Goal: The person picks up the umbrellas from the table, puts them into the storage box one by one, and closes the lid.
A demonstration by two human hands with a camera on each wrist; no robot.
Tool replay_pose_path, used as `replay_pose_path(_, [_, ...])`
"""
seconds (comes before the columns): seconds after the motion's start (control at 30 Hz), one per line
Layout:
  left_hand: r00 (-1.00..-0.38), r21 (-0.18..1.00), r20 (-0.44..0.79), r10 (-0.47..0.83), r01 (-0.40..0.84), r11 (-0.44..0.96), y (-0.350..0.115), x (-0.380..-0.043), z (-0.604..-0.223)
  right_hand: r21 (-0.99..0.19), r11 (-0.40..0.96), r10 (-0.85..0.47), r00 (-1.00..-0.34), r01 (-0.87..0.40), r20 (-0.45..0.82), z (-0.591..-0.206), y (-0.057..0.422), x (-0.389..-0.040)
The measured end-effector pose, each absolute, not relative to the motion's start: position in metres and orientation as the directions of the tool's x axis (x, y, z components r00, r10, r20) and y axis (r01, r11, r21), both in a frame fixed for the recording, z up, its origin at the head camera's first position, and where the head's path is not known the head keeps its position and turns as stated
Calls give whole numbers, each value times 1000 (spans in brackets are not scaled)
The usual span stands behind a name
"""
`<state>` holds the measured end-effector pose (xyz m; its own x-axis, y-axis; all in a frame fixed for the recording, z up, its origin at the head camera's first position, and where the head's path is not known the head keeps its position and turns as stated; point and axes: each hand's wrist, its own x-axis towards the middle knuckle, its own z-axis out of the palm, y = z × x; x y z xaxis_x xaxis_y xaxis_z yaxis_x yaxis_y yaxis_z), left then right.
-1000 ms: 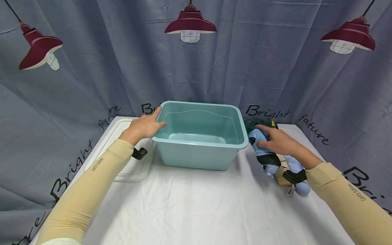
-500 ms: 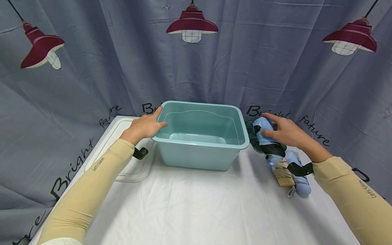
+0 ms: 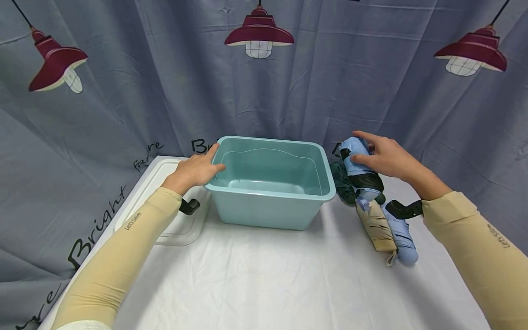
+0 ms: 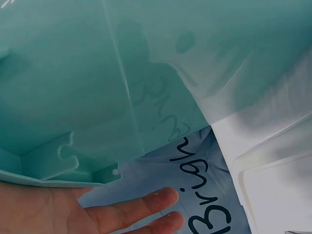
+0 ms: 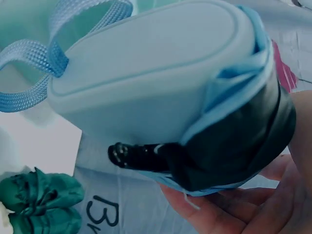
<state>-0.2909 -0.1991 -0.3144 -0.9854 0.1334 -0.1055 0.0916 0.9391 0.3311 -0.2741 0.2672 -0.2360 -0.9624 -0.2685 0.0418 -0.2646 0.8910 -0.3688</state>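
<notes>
My right hand [image 3: 385, 156] grips a folded light blue and black umbrella [image 3: 358, 168], thumb on one side and fingers on the other. In the right wrist view its pale blue handle end [image 5: 151, 63] and woven strap loop face the camera. Behind it in the head view lie a dark green folded umbrella [image 3: 341, 183], a beige one [image 3: 377, 229] and another light blue one [image 3: 402, 238]. On the left, my left hand [image 3: 194, 170] rests at the rim of a teal plastic bin [image 3: 264, 211]. Its fingers stretch along the outside, the thumb over the rim.
A white lid [image 3: 177, 233] lies on the table left of the bin, partly under my left arm. The white tablecloth [image 3: 264, 275] runs up to a grey-blue curtain [image 3: 177, 68] printed with lamps and lettering. Inside the bin only its bare floor shows.
My right hand has lifted the light blue and black umbrella up and away from the other umbrellas, uncovering more of the green and beige ones. My left hand keeps its place at the bin.
</notes>
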Motion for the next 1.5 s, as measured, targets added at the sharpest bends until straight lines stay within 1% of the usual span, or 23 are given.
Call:
replay_pose_path(0.27, [-985, 337, -109, 137, 93, 937, -199, -291, -313, -393, 881, -262, -963, -265, 63, -216, 245, -281])
replay_pose_path(0.7, [-985, 344, -109, 132, 87, 935, -199, -290, -312, -405, 866, -302, -952, -293, 43, -195, 203, -297])
replay_pose_path(0.93, [-985, 344, -115, 128, 82, 936, -199, -292, -314, -410, 853, -349, -937, -324, 15, -195, 180, -309])
replay_pose_path(1.5, [-985, 320, -123, 122, 77, 944, -197, -291, -314, -426, 843, -400, -912, -329, -87, -200, 133, -334])
